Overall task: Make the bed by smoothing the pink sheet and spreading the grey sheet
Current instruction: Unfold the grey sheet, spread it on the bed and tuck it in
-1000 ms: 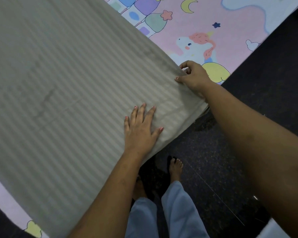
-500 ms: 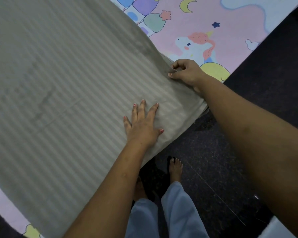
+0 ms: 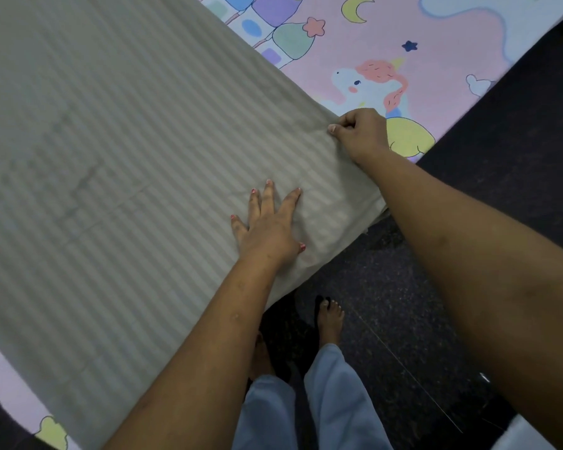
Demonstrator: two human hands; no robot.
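My right hand [image 3: 361, 133] pinches the grey sheet [image 3: 127, 157] at its edge. My left hand [image 3: 267, 222] presses flat, fingers wide. Uncovered pink sheet [image 3: 355, 37] lies beyond the right.

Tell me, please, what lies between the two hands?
Only wrinkled grey sheet, in the head view; the left hand presses it, the right hand pinches its edge.

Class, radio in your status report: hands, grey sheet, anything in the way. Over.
Left hand flat on grey sheet. Right hand pinching its edge. Pink sheet exposed beyond. No obstruction visible.
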